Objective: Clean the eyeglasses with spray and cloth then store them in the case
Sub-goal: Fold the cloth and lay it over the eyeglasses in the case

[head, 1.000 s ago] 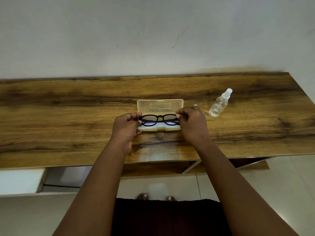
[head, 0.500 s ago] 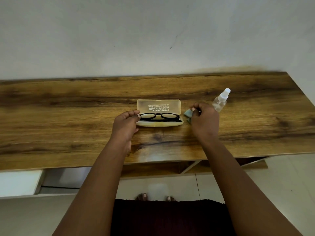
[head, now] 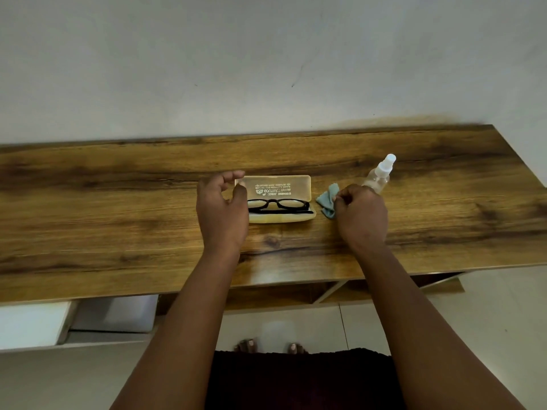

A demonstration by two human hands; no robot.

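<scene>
My dark lap [head: 299, 380] fills the bottom centre, both forearms reaching up onto the wooden table [head: 118, 232]. My left hand [head: 222, 208], mid-frame, hovers at the left end of the open case [head: 279, 199], fingers loosely curled, apparently holding nothing. The glasses [head: 278, 206] lie folded inside. My right hand [head: 361, 214] pinches the cloth [head: 327, 201] right of the case. The spray bottle [head: 380, 174] stands just beyond.

Wooden table [head: 118, 220] carries case [head: 281, 187], cloth [head: 327, 201], spray bottle [head: 380, 174].
</scene>
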